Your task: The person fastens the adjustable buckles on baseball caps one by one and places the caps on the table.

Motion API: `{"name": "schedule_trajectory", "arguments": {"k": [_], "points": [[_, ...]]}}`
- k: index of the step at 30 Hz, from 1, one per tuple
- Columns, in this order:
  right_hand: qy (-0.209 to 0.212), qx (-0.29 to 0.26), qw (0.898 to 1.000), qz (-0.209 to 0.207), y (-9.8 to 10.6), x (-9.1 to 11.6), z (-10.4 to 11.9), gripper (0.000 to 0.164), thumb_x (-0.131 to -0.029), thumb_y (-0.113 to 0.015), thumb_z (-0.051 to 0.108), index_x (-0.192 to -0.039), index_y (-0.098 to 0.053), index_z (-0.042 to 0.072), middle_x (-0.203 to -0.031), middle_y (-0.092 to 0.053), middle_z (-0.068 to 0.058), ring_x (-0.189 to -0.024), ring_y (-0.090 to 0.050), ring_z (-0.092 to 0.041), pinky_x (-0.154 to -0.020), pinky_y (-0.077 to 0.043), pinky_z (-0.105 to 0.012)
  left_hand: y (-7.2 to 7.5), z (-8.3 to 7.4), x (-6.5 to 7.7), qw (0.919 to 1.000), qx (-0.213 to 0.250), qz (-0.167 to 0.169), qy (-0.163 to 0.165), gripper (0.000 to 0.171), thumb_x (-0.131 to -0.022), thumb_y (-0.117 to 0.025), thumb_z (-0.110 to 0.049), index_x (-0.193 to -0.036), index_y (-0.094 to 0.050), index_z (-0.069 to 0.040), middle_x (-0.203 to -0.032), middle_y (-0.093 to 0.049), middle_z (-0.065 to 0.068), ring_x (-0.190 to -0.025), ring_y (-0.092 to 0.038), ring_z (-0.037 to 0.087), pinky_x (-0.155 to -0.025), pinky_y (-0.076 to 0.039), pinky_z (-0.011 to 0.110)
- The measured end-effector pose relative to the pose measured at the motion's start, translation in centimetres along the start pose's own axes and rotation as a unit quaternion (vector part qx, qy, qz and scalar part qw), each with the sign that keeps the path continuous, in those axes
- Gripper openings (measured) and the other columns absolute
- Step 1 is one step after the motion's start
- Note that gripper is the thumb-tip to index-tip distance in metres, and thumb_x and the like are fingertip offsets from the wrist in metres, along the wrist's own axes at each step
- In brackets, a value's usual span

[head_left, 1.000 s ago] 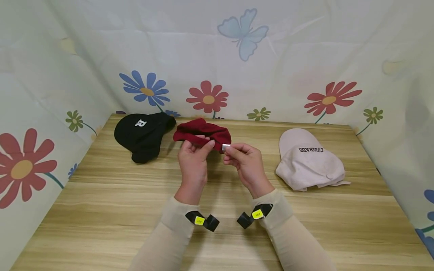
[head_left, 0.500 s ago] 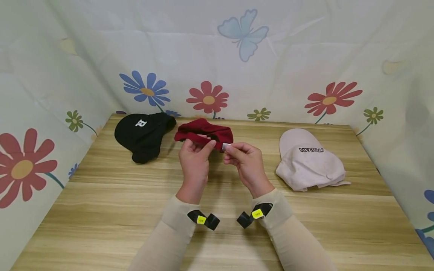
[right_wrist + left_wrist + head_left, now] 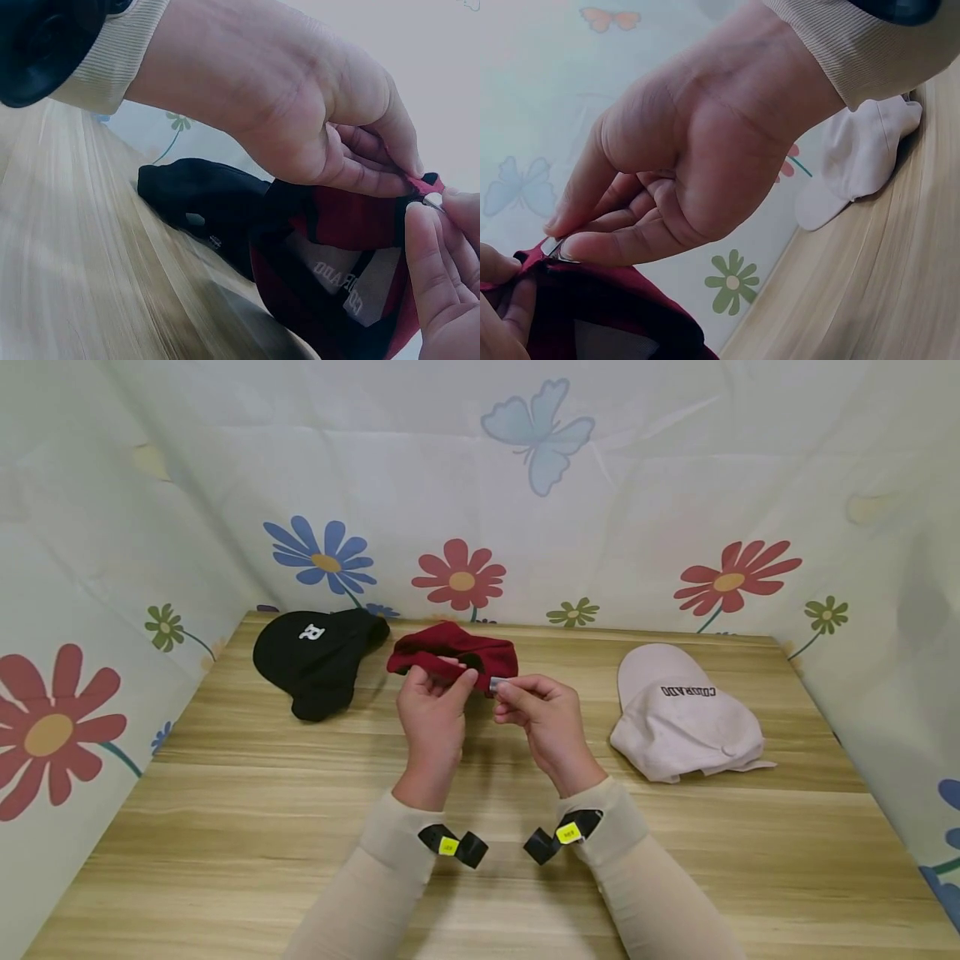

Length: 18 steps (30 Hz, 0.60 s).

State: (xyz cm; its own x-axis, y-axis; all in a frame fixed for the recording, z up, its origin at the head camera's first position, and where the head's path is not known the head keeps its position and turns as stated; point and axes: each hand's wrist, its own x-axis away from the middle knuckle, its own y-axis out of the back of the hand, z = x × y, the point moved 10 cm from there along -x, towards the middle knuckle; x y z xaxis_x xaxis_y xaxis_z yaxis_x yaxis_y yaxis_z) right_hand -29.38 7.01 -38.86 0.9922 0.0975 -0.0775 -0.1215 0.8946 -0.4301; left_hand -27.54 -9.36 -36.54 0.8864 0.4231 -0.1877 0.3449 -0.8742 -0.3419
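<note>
A dark red cap (image 3: pixel 452 652) is held just above the wooden table (image 3: pixel 225 793) at its middle back. My left hand (image 3: pixel 442 681) pinches the cap's rear strap between thumb and fingers. My right hand (image 3: pixel 506 691) pinches the small metal buckle (image 3: pixel 498 682) at the strap's end. In the left wrist view the right hand (image 3: pixel 559 238) nips the buckle (image 3: pixel 553 246) over the red cap (image 3: pixel 607 307). The right wrist view shows the left hand (image 3: pixel 409 176) gripping the red strap, with the cap's inside (image 3: pixel 352 217) and its white label below.
A black cap (image 3: pixel 315 656) with a white letter lies at the back left. To the right rests a cream cap (image 3: pixel 678 714) with dark lettering. Flower-printed cloth walls (image 3: pixel 525 510) close in the table on three sides.
The red cap has shifted slightly to the right between the hands, and its opening shows a little more. Both hands keep their pinch and have barely moved.
</note>
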Motion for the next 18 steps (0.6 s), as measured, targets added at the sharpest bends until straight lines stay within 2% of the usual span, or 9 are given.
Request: {"name": "schedule_trajectory", "arguments": {"k": [10,18], "points": [[-0.01,-0.001,1.0,0.006,-0.16,0.0,-0.17,0.01,-0.088,-0.068,0.001,-0.083,-0.072,0.008,-0.073,-0.071,-0.005,-0.06,-0.068,-0.014,-0.061,-0.06,-0.029,-0.16,-0.18,0.15,0.9998,0.002,0.001,-0.019,0.026,-0.08,-0.076,0.001,-0.101,-0.061,0.005,-0.095,-0.066,0.012,-0.089,-0.066,0.018,-0.085,-0.057,0.027],[-0.018,-0.017,1.0,-0.003,-0.17,0.04,-0.47,0.013,-0.089,-0.065,0.0,-0.083,-0.072,0.008,-0.073,-0.071,-0.004,-0.06,-0.068,-0.013,-0.061,-0.06,-0.026,-0.01,0.02,0.37,0.9988,0.026,-0.031,-0.028,0.028,-0.077,-0.078,0.004,-0.098,-0.06,0.011,-0.086,-0.066,0.005,-0.083,-0.066,0.016,-0.078,-0.057,0.024]]}}
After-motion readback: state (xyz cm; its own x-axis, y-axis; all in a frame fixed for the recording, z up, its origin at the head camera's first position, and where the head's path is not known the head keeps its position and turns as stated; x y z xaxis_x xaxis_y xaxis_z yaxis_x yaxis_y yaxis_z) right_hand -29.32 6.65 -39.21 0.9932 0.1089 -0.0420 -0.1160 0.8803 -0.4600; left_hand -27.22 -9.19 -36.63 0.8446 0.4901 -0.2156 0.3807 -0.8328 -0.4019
